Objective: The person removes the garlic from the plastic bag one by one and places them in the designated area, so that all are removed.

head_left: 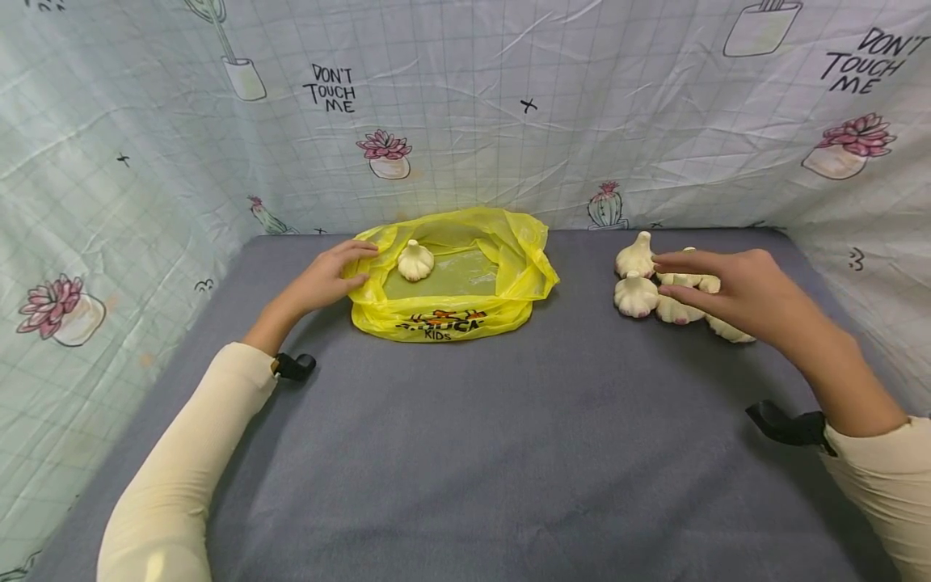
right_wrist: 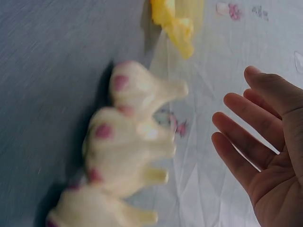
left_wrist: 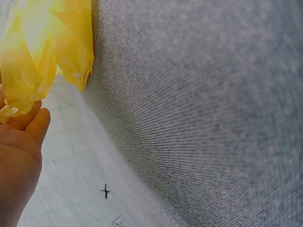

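Note:
A yellow plastic bag (head_left: 444, 319) with its mouth spread wide lies toward the back of the table. One white garlic bulb (head_left: 415, 262) is inside it, near the left side. My left hand (head_left: 318, 279) holds the bag's left rim; in the left wrist view yellow plastic (left_wrist: 45, 52) partly covers those fingers. On the right, several garlic bulbs (head_left: 636, 296) with purple marks sit clustered. Above and beside them hovers my right hand (head_left: 749, 291), its fingers spread and nothing in its grasp. The right wrist view shows bulbs (right_wrist: 128, 146) apart from that hand.
A grey cloth (head_left: 465, 453) covers the table. Printed pale fabric (head_left: 473, 113) hangs behind and along both sides. Black straps (head_left: 294, 366) are worn at the wrists.

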`<state>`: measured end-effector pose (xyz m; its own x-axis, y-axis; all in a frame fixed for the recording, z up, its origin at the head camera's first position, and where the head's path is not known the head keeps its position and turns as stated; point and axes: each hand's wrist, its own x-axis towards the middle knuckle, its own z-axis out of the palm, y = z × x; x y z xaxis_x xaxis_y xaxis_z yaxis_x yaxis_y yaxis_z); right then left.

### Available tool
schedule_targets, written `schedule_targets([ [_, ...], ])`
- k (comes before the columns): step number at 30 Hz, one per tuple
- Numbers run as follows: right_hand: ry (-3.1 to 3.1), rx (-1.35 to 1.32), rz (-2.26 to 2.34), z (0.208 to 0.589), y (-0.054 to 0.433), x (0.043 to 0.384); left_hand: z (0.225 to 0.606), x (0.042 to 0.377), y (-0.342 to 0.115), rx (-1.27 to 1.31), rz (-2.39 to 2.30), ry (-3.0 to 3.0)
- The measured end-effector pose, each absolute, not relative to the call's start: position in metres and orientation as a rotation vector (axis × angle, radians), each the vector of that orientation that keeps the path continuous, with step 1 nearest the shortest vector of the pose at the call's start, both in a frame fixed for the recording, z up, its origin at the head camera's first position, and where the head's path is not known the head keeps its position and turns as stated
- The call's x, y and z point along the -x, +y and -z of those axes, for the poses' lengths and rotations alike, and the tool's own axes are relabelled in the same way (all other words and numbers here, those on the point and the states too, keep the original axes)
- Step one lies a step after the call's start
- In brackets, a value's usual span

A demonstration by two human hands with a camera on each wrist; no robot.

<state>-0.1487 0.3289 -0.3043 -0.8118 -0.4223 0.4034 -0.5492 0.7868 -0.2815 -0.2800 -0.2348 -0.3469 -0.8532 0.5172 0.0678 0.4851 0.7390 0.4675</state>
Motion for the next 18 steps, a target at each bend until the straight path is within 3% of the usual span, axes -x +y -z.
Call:
schedule_targets([
  [18,-2.6,-1.004,-0.705,0.315,0.255,0.202,0.344,0.276,-0.234,-0.79,-0.761,2.852],
])
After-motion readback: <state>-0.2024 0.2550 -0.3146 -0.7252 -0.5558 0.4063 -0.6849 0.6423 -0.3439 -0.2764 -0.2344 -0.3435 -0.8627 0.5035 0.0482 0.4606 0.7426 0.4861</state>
